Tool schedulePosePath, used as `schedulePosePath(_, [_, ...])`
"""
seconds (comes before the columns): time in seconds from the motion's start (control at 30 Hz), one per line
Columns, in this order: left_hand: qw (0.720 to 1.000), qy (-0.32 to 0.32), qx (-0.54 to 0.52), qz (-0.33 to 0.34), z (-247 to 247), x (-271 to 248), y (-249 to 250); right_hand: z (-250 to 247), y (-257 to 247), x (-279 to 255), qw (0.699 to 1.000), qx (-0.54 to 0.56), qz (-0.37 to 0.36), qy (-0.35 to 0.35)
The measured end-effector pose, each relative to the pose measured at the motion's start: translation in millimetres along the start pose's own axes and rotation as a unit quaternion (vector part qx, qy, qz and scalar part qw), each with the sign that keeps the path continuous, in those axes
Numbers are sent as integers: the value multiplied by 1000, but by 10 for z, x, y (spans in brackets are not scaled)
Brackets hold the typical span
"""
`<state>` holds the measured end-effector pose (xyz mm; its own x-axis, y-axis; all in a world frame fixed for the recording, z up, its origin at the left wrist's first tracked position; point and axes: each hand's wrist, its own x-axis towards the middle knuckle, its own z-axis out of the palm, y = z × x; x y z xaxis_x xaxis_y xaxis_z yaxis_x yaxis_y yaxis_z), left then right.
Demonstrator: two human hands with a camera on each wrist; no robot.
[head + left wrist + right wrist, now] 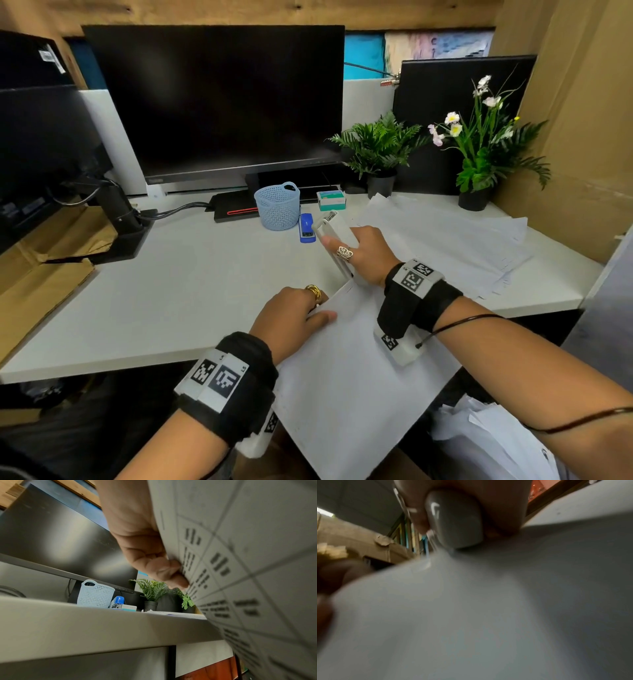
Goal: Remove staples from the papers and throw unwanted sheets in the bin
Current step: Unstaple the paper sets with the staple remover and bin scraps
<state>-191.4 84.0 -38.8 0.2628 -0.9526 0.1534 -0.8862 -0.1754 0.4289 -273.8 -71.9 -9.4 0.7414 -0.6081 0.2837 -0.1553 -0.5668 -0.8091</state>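
- Head view: left hand [294, 315] pinches the stapled papers [346, 370] at their 11 o'clock corner; right hand [366, 253] grips a white staple remover [334, 245] there. Likely mid-removal.
- Left wrist: fingers [164, 569] curled under the printed sheet.
- Right wrist: blurred; next, probably lever the staple out.

Black wrist straps [423, 294] bearing white marker tags, a gold ring [313, 292], a silver ring [344, 253].
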Motion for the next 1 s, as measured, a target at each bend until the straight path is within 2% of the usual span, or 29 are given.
schedulePosePath(0.07, [1000,-17,10,-8,24,5,-43,40,63,150,993,-19,106,-43])
schedulePosePath(0.13, [999,-43,11,-14,70,0,-95,70,108,314,971,-41,211,-108])
schedulePosePath(0.2, [998,-61,16,-13,103,-19,-119,87,150,445,945,-99,257,-176])
schedulePosePath(0.27, [997,-73,14,-12,123,-42,-127,121,150,504,924,-198,250,-213])
schedulePosePath(0.33, [997,-80,10,-13,136,-57,-141,187,163,547,909,-284,223,-210])
schedulePosePath(0.5, [995,-96,1,-14,172,-51,-183,287,217,610,887,-365,185,-213])
schedulePosePath(0.57, [995,-98,0,-16,180,-43,-201,231,182,592,891,-375,155,-206])
schedulePosePath(0.67, [997,-81,-5,-6,147,-69,-233,55,-24,405,946,-299,42,-115])
schedulePosePath(0.7, [998,-59,9,3,104,-85,-232,-29,-93,292,963,-256,-9,-85])
schedulePosePath(0.73, [999,-27,34,13,53,-99,-231,-126,-147,160,969,-225,-50,-86])
schedulePosePath(0.77, [998,10,63,27,6,-108,-230,-221,-183,14,964,-226,-78,-115])
schedulePosePath(0.83, [990,70,111,58,-67,-88,-220,-372,-82,-205,934,-300,-90,-172])
schedulePosePath(0.87, [985,91,126,74,-89,-74,-194,-423,18,-291,928,-324,-98,-157])
schedulePosePath(0.9, [981,110,134,93,-99,-63,-152,-448,125,-364,931,-328,-118,-113])
schedulePosePath(0.93, [976,121,140,115,-90,-44,-117,-453,226,-434,932,-320,-165,-37])
schedulePosePath(1.0, [972,136,125,147,-41,-22,-80,-406,417,-550,904,-293,-284,126])
